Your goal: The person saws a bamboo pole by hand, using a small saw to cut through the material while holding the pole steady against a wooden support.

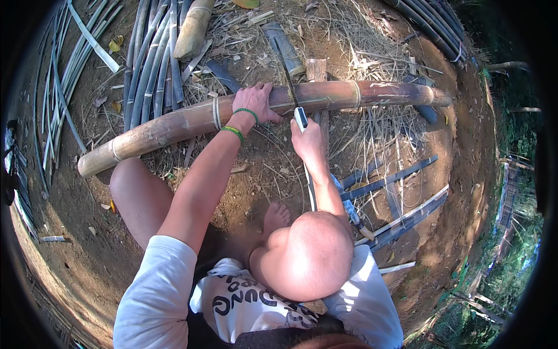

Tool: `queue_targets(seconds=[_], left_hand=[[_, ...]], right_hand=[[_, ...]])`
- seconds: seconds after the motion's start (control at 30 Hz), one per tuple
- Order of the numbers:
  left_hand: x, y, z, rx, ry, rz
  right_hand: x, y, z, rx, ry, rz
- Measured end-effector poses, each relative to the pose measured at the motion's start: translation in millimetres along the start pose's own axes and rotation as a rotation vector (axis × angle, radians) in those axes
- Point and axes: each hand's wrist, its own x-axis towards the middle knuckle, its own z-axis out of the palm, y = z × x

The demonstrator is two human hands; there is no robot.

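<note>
A long thick brown bamboo pole lies across the dirt in front of me, resting on a short wooden block. My left hand presses down on top of the pole near its middle; green bands circle that wrist. My right hand grips the white handle of a hand saw, whose dark blade stands across the pole just right of my left hand. I am squatting, with both knees and a bare foot below the hands.
Bundles of split bamboo strips lie at the upper left, more strips on the ground at the right. A cut bamboo section rests at the top. Dry straw and leaves cover the earth; a slope drops away at the right.
</note>
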Motion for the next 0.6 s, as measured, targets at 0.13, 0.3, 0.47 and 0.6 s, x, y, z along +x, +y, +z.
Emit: queue_targets(seconds=[0.13, 0.3, 0.47, 0.6], left_hand=[[2, 1, 1, -0.015, 0.025, 0.028], [2, 3, 9, -0.031, 0.079, 0.045], [-1, 2, 10, -0.02, 0.086, 0.05], [-4, -6, 4, -0.013, 0.05, 0.007]], right_hand=[[-79, 40, -29, 0.022, -0.023, 0.019], [-129, 68, -37, 0.063, -0.005, 0.11], [-1, 6, -1, 0.014, 0.023, -0.003], [-16, 1, -10, 0.012, -0.048, 0.017]])
